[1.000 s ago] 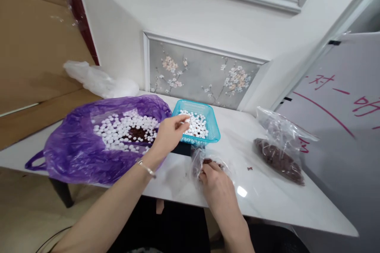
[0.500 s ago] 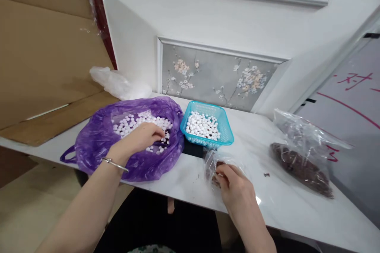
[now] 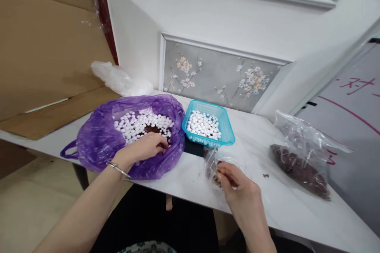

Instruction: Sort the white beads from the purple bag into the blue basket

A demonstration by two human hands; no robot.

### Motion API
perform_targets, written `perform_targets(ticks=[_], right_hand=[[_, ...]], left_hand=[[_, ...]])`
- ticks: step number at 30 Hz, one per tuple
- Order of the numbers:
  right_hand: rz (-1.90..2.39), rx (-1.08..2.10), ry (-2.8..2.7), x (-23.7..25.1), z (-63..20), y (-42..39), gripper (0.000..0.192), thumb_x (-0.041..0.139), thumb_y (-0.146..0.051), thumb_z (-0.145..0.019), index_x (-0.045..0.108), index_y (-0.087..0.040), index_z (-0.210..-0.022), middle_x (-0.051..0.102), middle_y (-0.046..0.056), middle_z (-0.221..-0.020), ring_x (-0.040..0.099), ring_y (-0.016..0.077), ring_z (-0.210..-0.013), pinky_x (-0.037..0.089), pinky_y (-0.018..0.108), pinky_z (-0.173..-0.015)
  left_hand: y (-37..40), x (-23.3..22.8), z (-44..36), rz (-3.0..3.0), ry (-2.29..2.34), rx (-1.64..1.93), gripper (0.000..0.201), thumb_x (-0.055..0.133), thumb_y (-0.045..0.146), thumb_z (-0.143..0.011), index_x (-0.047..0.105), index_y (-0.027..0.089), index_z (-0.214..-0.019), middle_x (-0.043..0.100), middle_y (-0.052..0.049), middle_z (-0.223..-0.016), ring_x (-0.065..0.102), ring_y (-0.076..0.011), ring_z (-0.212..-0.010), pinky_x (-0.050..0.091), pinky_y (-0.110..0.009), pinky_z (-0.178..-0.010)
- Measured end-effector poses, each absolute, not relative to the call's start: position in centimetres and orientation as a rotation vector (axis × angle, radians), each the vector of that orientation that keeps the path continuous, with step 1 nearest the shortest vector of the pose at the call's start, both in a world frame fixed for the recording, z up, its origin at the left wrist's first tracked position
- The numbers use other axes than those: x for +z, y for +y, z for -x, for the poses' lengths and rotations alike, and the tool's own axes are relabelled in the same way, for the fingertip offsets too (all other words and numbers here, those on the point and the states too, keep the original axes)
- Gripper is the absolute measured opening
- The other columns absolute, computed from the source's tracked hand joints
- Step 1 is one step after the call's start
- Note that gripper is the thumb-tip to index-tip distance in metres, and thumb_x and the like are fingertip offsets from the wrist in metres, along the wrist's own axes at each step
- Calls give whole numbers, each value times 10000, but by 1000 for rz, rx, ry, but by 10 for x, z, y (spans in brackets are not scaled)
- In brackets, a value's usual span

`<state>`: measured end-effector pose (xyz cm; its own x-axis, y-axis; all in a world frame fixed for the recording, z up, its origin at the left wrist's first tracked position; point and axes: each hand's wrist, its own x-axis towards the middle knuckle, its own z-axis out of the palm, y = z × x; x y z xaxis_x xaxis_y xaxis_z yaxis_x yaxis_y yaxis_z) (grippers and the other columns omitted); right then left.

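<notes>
Having left the blue basket [image 3: 208, 126], the left hand [image 3: 142, 148] is digging curled into the purple bag [image 3: 101, 142] at the near left, pinching among white beads [image 3: 135, 124], while the right hand [image 3: 237, 187] is gripping the small clear bag [image 3: 215, 162]; picking only whites would be cleanest.
</notes>
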<state>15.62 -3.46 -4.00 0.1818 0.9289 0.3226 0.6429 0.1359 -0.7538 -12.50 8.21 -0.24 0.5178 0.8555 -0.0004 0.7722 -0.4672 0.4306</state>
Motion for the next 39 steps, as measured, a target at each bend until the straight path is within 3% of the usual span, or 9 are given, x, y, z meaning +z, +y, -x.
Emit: perform_targets(ticks=[2, 6, 11, 16, 20, 26, 31, 36, 39], right_hand=[[1563, 465, -1492, -38, -155, -35, 209, 585, -306, -844, 721, -219, -977, 744, 40, -885, 695, 204, -746, 549, 322, -748], [1511, 592, -1407, -35, -155, -38, 158, 617, -323, -838, 743, -229, -850, 750, 33, -853, 699, 206, -758, 570, 321, -737], [1454, 778, -1227, -38, -159, -41, 265, 692, -398, -795, 752, -207, -969, 782, 62, -882, 741, 222, -800, 606, 324, -756], [1327, 870, -1051, -33, -155, -46, 177, 758, -344, -757, 760, -225, -888, 776, 28, -794, 734, 179, -708, 610, 274, -715], [1185, 866, -1029, -18, -138, -53, 88, 768, -259, -757, 737, -236, -837, 756, -5, -740, 715, 143, -656, 598, 215, -650], [1018, 911, -1137, 6, -118, -66, 117, 716, -152, -796, 764, -258, -808, 746, -28, -693, 700, 121, -638, 583, 183, -625], [992, 790, -1212, 14, -120, -69, 196, 683, -86, -800, 759, -267, -810, 749, -36, -738, 691, 114, -674, 572, 170, -643], [1029, 668, -1282, 10, -120, -68, 178, 681, -85, -810, 734, -254, -797, 742, -24, -801, 687, 129, -758, 558, 184, -690], [1023, 650, -1288, 7, -119, -69, 167, 676, -89, -819, 722, -250, -811, 737, -20, -811, 687, 136, -765, 556, 202, -703]], left_hand=[[83, -4, 124, -2391, 1340, 313, 276, 557, 144, -754, 769, 230, -908, 774, -45, -914, 693, -227, -890, 477, -276, -798], [84, -7, 121, -2389, 1355, 392, 240, 567, 137, -725, 767, 211, -837, 747, -76, -908, 673, -258, -888, 468, -315, -809], [80, -1, 119, -2271, 1389, 596, 152, 593, 185, -739, 737, 196, -785, 729, -60, -815, 665, -252, -796, 479, -338, -780], [61, 13, 113, -2019, 1317, 882, 194, 611, 334, -831, 699, 184, -917, 743, -46, -890, 685, -202, -808, 524, -286, -751], [32, 17, 88, -1344, 874, 1098, 175, 799, 296, -708, 733, 183, -825, 708, -3, -747, 648, -116, -669, 531, -195, -642], [-3, 7, 45, -779, 510, 913, 134, 845, 220, -675, 780, 196, -789, 748, -8, -841, 695, -87, -710, 558, -159, -717], [-10, 1, 32, -761, 442, 886, 117, 846, 175, -670, 782, 189, -767, 743, 1, -807, 687, -95, -740, 552, -164, -731], [-8, 3, 29, -797, 436, 911, 215, 832, 152, -688, 772, 206, -887, 742, 7, -817, 671, -89, -762, 534, -159, -740], [-9, 5, 28, -818, 440, 919, 119, 825, 169, -699, 770, 189, -803, 736, 7, -817, 668, -90, -755, 528, -156, -725]])
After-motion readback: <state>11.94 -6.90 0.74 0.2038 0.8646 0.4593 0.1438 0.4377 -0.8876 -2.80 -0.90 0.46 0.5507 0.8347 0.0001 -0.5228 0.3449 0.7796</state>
